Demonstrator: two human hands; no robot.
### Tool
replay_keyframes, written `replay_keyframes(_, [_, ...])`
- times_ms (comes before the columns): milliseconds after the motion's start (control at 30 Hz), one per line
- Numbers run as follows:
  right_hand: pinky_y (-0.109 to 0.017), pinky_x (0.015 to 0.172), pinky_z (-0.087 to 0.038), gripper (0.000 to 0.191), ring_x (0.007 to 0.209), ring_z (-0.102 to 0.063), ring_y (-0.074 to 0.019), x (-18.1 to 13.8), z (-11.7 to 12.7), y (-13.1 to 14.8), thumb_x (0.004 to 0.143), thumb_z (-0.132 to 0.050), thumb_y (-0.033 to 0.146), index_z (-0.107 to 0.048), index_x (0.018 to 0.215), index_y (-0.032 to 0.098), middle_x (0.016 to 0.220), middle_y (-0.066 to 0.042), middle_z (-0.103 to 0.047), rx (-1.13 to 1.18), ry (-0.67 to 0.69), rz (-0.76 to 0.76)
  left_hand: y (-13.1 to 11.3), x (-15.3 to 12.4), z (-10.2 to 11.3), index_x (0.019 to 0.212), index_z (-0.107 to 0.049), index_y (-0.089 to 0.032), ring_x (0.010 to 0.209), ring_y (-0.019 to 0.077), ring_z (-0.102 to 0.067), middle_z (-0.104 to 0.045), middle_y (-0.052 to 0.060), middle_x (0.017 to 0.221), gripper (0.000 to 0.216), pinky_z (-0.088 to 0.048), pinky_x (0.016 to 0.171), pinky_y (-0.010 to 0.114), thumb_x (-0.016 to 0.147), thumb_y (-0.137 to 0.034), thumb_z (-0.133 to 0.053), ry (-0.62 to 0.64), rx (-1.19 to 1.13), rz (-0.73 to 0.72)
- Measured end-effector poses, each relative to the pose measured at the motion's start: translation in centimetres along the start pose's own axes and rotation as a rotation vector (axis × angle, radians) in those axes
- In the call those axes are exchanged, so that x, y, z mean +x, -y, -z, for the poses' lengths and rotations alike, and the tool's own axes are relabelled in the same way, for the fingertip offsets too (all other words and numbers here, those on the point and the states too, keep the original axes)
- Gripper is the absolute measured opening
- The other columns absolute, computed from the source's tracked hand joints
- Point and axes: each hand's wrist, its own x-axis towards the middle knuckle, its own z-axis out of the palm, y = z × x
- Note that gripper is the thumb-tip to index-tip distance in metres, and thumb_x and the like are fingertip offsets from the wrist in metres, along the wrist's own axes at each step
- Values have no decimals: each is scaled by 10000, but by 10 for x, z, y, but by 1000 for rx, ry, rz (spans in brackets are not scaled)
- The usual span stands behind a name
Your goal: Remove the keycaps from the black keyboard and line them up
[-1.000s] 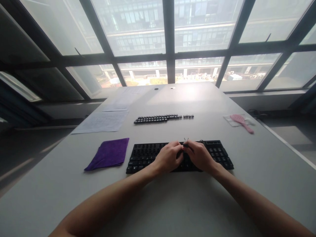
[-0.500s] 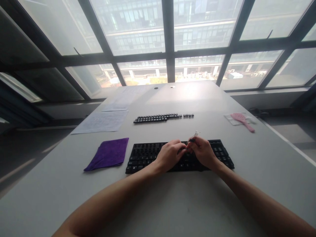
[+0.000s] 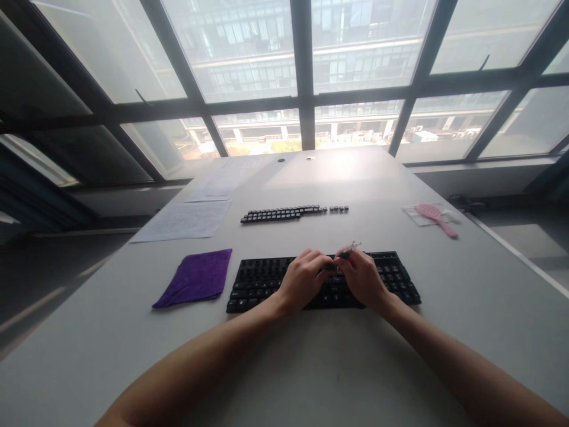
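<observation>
A black computer keyboard (image 3: 262, 284) lies in front of me, its upper left rows bare of caps. My left hand (image 3: 306, 276) rests over its middle, thumb and index finger pinched on a small dark piece (image 3: 329, 267) that looks like a keycap, partly hidden by the fingers. Close beside it, my right hand (image 3: 365, 277) is closed round a keycap puller (image 3: 353, 246) with a dark body and thin pale wires pointing up and away. The fingertips of both hands nearly meet above the keys. Beyond the keyboard, loose black keycaps (image 3: 280, 213) lie in rows.
A folded purple cloth (image 3: 195, 277) lies left of the keyboard. Paper sheets (image 3: 182, 220) are spread farther left. At the right, a pink hairbrush (image 3: 435, 219) lies on a clear plastic wrapper. The white table (image 3: 284, 367) reaches to large windows.
The wire end of the keycap puller has tipped lower and to the right. Both hands have shifted slightly, with a dark piece now showing at my left fingertips.
</observation>
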Motion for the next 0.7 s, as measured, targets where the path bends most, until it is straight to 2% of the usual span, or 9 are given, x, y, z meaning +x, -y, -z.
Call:
replay_keyframes(200, [-291, 623, -425, 197, 576, -573, -168, 2, 0, 3, 973, -489, 337, -553, 830, 218, 649, 4, -618, -35, 18, -34, -1, -1, 0, 1004, -613, -217, 945, 198, -595, -666, 42, 975, 76, -488, 832, 315, 932, -242, -605, 3, 26, 10])
replay_keyframes(300, [-286, 622, -428, 197, 581, -584, -168, 4, 0, 3, 976, -480, 345, -550, 839, 223, 655, 8, -627, -14, 20, -64, -2, -1, 1, 1041, -579, -220, 939, 196, -603, -652, 35, 978, 148, -488, 812, 309, 904, -175, -616, 3, 33, 46])
replay_keyframes(500, [-270, 588, -407, 203, 556, -542, -152, 6, 1, 2, 974, -487, 345, -508, 811, 227, 619, 33, -581, 5, 29, -96, -7, 1, 3, 1156, -574, -234, 890, 203, -587, -638, 47, 973, 215, -471, 778, 316, 956, -178, -520, 108, 239, -83])
replay_keyframes(600, [-263, 569, -402, 214, 545, -519, -144, 7, 2, 1, 970, -497, 357, -507, 804, 222, 611, 38, -552, 32, 31, -108, -6, 1, 2, 1161, -594, -226, 898, 202, -579, -649, 53, 990, 210, -473, 780, 326, 984, -206, -482, 103, 291, -136])
replay_keyframes(700, [-259, 575, -417, 215, 570, -535, -145, 9, 2, 0, 967, -504, 368, -501, 813, 219, 645, 31, -572, 84, 29, -117, -5, 0, 0, 1163, -604, -223, 946, 211, -575, -649, 57, 1057, 209, -486, 807, 345, 971, -231, -520, 76, 308, -187])
